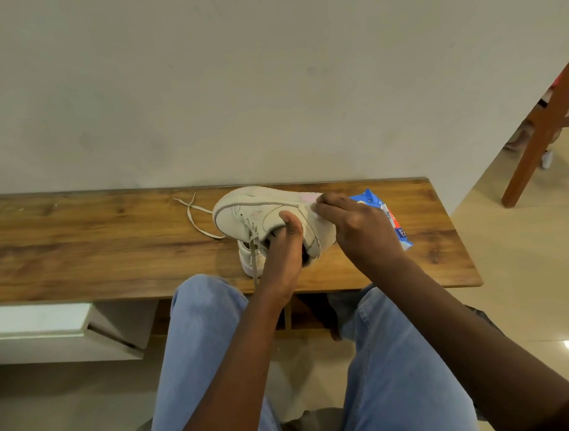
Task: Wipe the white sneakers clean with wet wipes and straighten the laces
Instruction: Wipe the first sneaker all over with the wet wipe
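A white sneaker [258, 210] is held tilted on its side above the wooden bench [107, 251]. My left hand [284, 246] grips it, fingers inside the opening and thumb on the outside. My right hand [352, 223] presses a white wet wipe [321, 222] against the sneaker's heel side. A second white sneaker [251, 259] stands on the bench under the first, mostly hidden. Loose laces [197, 216] trail left on the bench, and one hangs down over the front edge. The blue wet wipes pack [388, 216] lies behind my right hand.
The bench stands against a plain wall [264, 79]. A white drawer unit [45, 332] sits below it at the left. My knees in blue jeans [201, 343] are close to the bench's front edge. A wooden chair leg [544, 130] stands at the right on the tiled floor.
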